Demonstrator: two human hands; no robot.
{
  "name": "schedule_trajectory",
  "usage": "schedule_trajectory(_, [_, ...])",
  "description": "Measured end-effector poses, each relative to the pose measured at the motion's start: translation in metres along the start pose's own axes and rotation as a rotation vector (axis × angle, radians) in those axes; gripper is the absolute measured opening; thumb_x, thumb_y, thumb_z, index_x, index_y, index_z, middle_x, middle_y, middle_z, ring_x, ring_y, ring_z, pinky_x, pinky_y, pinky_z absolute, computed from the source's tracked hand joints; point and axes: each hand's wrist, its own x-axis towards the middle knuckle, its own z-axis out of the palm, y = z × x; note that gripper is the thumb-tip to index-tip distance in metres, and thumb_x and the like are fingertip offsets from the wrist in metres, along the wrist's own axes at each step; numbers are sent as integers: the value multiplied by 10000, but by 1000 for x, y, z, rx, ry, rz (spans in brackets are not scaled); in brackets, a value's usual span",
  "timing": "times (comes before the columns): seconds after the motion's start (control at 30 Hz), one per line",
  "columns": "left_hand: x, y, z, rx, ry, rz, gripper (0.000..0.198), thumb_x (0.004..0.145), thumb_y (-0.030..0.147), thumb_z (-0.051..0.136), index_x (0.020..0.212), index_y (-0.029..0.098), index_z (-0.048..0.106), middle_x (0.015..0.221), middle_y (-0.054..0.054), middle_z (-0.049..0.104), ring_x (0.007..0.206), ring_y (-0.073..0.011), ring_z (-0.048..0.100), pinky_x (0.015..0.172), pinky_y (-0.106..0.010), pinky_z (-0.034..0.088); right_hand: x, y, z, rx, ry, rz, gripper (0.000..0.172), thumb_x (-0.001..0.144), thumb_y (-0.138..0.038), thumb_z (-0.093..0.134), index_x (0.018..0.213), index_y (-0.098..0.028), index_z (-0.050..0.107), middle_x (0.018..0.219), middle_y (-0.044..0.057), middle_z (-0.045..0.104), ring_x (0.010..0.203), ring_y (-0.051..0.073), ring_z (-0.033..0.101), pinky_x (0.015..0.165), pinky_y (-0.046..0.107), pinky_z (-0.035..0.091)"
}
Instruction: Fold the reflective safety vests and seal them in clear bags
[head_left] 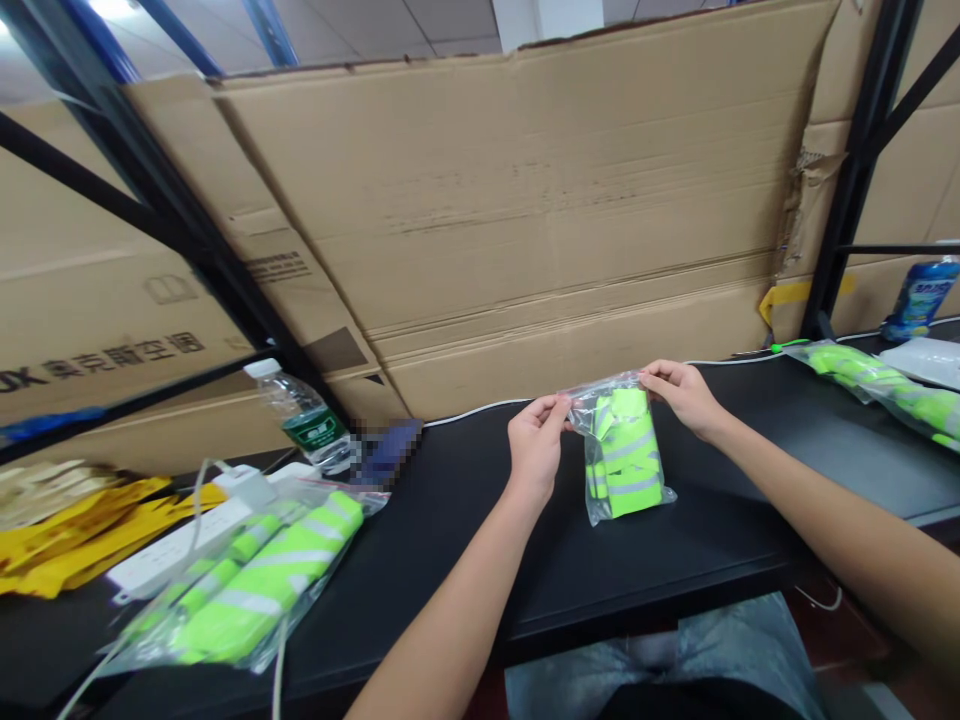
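A clear zip bag (592, 505) holds folded neon-yellow fabric with silvery reflective stripes (628, 450). My left hand (538, 435) pinches the bag's top edge at its left corner. At the right corner, my right hand (681, 395) grips the same edge between thumb and fingers. Stretched between both hands, the top of the bag is raised, and its lower end hangs close to the black table (450, 560). Whether the zip is sealed cannot be made out.
Another bag of neon striped fabric (270, 580) lies at left beside a white power strip (180, 545), cables and yellow cloth (97, 530). A water bottle (307, 420) stands behind. More bagged neon fabric (885, 380) and a blue bottle (921, 300) are at right. Cardboard (555, 200) walls the back.
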Motion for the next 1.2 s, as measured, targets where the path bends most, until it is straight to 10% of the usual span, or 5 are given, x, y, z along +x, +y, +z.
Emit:
schedule_trajectory(0.3, [-9,3,7,100,-78,185,236,778,387,777,825,165,712,803,-63,766,707,-171,682,627,-261,521,-3,-8,6,-159,-45,-133,416,806,-454,741,1120,-201,640,1080,104,703,1026,249,645,914,414,497])
schedule_trajectory(0.67, [-16,13,6,222,-99,364,127,928,314,636,936,190,661,861,-41,731,773,-160,689,702,-253,525,39,-73,3,-278,-712,-78,294,817,-428,742,931,-158,720,865,47,728,760,165,657,713,303,526])
schedule_trajectory(1.2, [-9,17,4,157,-64,421,151,875,338,697,865,187,697,825,-25,718,745,-149,653,708,-255,516,19,-78,32,-563,-386,-503,90,849,-223,617,793,-165,657,750,11,647,661,124,541,646,259,421])
